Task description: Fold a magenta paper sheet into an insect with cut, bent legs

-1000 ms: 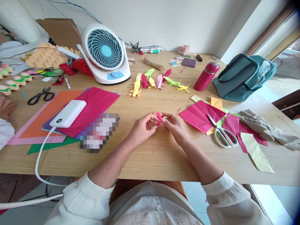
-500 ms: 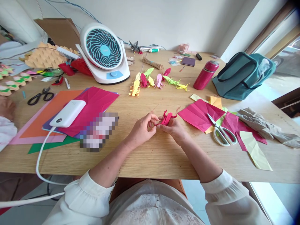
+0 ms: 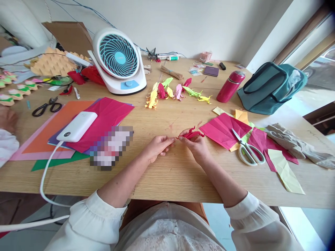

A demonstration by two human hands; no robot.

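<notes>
My right hand [image 3: 196, 146] pinches a small folded red paper figure [image 3: 192, 134] just above the wooden table [image 3: 167, 174]. My left hand [image 3: 158, 146] rests on the table beside it, fingers curled, its fingertips touching the figure's left tip. A creased magenta sheet [image 3: 222, 129] lies right of my right hand. White-handled scissors [image 3: 247, 148] lie on it. Several finished paper figures [image 3: 175, 91] in yellow, green and pink lie in a row farther back.
A white and teal fan [image 3: 119, 61] stands at the back left. A stack of coloured sheets [image 3: 75, 130] carries a white power bank [image 3: 77, 126] with a cable. Black scissors [image 3: 43, 107], a red flask [image 3: 230, 86], a teal bag [image 3: 272, 85] and a grey cloth [image 3: 295, 144] are around. Another person's hand [image 3: 6, 120] shows at far left.
The red figure has been drawn out flatter and moved slightly right. My left hand has lowered onto the table and pulled leftward, stretching the figure's tip.
</notes>
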